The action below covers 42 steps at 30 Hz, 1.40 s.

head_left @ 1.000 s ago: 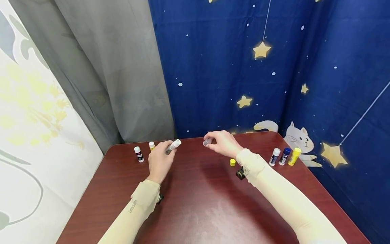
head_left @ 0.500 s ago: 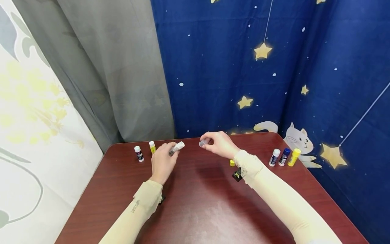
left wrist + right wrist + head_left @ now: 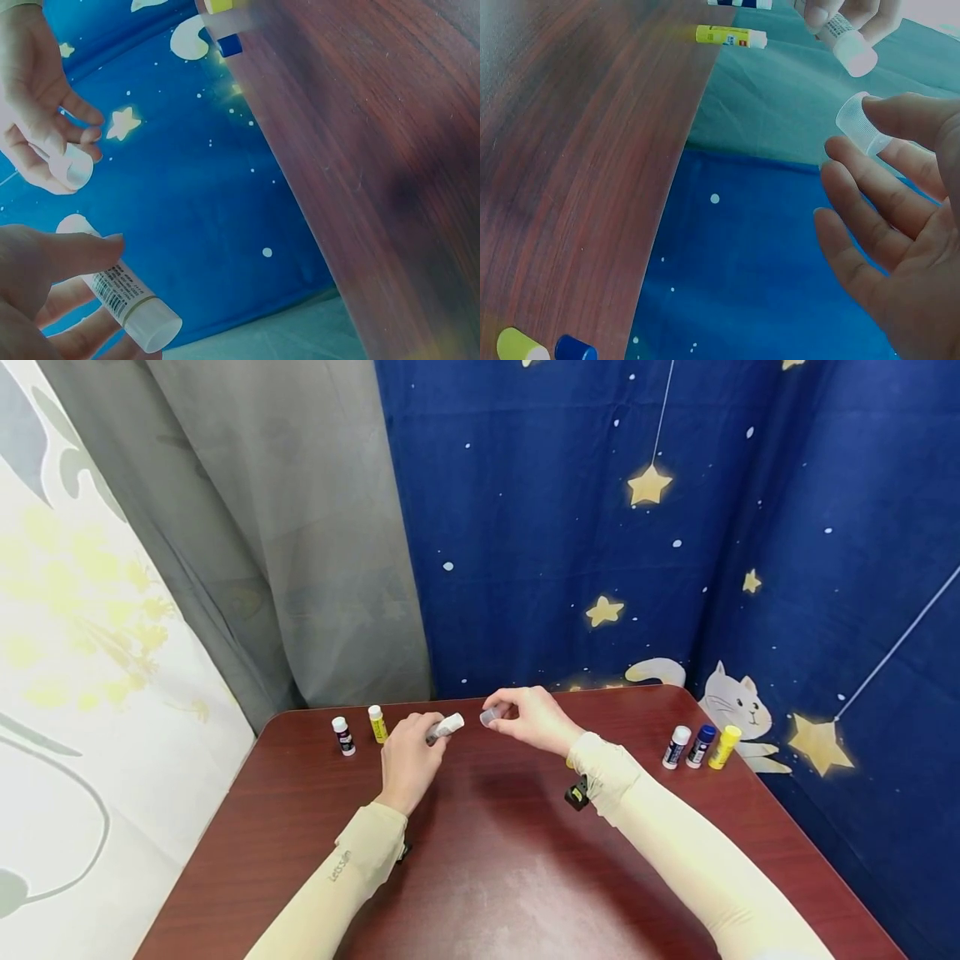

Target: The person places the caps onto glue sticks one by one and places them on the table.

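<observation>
In the head view my left hand grips a white glue stick, tilted with its white end toward the right hand. Printed text and a barcode show on this glue stick in the left wrist view. My right hand pinches a translucent cap between thumb and fingers. From the right wrist, the ribbed clear cap has its mouth facing the glue stick, with a small gap between them. The other fingers of the right hand are spread. Both hands are raised above the table's far part.
On the brown table, a dark-labelled glue stick and a yellow one stand at left. At right stand a white-capped dark one, a blue one and a yellow one. A yellow cap is mostly hidden by the right wrist.
The left hand has moved right with the glue stick, and the right hand has moved left with the cap. The gap between them has narrowed. The yellow cap has become mostly covered.
</observation>
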Each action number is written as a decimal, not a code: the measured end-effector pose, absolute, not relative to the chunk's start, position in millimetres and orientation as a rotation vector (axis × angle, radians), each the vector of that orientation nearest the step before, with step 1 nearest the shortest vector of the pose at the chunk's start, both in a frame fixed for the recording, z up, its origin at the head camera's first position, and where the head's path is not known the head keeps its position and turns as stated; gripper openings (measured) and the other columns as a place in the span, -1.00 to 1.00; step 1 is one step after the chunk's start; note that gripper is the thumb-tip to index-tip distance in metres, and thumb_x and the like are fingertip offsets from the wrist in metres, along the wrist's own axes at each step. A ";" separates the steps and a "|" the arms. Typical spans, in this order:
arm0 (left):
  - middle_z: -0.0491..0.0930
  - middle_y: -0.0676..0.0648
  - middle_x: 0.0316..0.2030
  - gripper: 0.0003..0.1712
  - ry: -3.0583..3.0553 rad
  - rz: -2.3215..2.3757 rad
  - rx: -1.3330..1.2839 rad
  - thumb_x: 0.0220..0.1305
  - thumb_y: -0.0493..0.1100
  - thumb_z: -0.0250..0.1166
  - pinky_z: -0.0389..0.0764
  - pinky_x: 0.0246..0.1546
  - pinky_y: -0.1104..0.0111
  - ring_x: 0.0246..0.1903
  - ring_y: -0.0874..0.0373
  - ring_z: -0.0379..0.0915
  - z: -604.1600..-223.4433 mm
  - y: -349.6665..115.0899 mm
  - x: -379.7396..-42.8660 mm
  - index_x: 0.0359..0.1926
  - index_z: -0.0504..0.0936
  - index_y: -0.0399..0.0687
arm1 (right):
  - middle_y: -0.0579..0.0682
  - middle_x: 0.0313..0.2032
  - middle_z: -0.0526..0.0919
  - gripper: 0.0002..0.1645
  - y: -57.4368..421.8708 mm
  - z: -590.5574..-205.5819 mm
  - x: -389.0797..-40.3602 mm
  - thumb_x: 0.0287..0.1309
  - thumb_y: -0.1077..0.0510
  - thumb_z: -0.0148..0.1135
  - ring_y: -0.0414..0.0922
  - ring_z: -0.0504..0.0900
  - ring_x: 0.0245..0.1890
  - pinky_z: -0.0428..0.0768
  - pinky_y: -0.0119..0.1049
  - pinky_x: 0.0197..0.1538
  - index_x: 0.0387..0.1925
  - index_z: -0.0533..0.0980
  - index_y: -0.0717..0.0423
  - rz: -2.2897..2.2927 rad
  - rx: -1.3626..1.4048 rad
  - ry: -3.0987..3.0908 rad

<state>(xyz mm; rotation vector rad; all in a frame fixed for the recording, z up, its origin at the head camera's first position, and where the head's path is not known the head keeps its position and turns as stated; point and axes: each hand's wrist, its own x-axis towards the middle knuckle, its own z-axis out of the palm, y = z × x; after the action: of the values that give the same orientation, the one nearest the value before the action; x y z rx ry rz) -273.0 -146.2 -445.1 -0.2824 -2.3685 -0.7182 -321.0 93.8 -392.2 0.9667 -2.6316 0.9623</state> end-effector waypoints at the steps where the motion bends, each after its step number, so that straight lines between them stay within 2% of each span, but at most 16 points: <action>1: 0.66 -0.02 -0.23 -0.71 -2.371 -0.716 -0.284 0.14 -0.19 0.51 0.61 -0.24 0.06 -0.25 0.03 0.55 -445.6 -145.5 -273.0 -0.09 0.71 0.08 | -0.28 -0.37 0.67 -0.73 93.4 -392.2 -320.6 0.14 0.08 0.48 -0.18 0.63 -0.32 0.56 -0.25 -0.21 -0.10 0.69 -0.13 0.970 0.969 -2.631; 9: 0.64 -0.03 -0.26 -0.69 -2.336 -0.713 -0.325 0.10 -0.16 0.55 0.62 -0.29 0.08 -0.30 0.05 0.51 -447.2 -138.2 -269.8 -0.11 0.71 0.07 | -0.32 -0.36 0.69 -0.72 90.4 -393.2 -317.0 0.14 0.04 0.48 -0.30 0.61 -0.32 0.56 -0.27 -0.20 -0.08 0.69 -0.13 0.987 1.002 -2.631; 28: 0.61 0.00 -0.33 -0.70 -2.338 -0.686 -0.372 0.06 -0.19 0.57 0.61 -0.38 0.12 -0.34 0.07 0.47 -453.3 -127.0 -267.4 -0.16 0.71 0.05 | -0.31 -0.35 0.71 -0.72 90.7 -400.5 -315.9 0.15 0.05 0.49 -0.14 0.62 -0.35 0.52 -0.25 -0.32 -0.08 0.69 -0.13 1.030 1.030 -2.632; 31: 0.61 0.01 -0.33 -0.70 -2.343 -0.680 -0.379 0.07 -0.19 0.57 0.60 -0.39 0.13 -0.34 0.08 0.47 -454.2 -125.8 -266.6 -0.16 0.70 0.05 | -0.31 -0.34 0.71 -0.70 90.6 -401.7 -315.7 0.15 0.06 0.49 -0.17 0.62 -0.34 0.53 -0.25 -0.31 -0.06 0.69 -0.08 1.041 1.050 -2.629; 37: 0.60 0.01 -0.34 -0.69 -2.321 -0.659 -0.404 0.05 -0.21 0.57 0.59 -0.41 0.14 -0.34 0.07 0.48 -454.8 -123.8 -266.2 -0.17 0.69 0.04 | -0.34 -0.35 0.70 -0.72 90.7 -404.4 -316.5 0.15 0.04 0.48 -0.29 0.60 -0.35 0.54 -0.29 -0.31 -0.08 0.68 -0.15 1.033 1.039 -2.623; 42: 0.60 0.02 -0.34 -0.69 -2.311 -0.644 -0.408 0.05 -0.21 0.57 0.58 -0.43 0.15 -0.35 0.08 0.47 -454.2 -122.8 -265.7 -0.17 0.69 0.05 | -0.33 -0.34 0.70 -0.73 90.7 -404.8 -315.8 0.14 0.06 0.49 -0.30 0.61 -0.33 0.54 -0.28 -0.28 -0.09 0.69 -0.16 1.037 1.037 -2.615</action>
<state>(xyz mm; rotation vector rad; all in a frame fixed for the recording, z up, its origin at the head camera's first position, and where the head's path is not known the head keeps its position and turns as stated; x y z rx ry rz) -265.7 -122.8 -454.2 -0.4085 -2.3114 -0.6442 -315.8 90.7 -404.8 1.0367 -2.6151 1.0375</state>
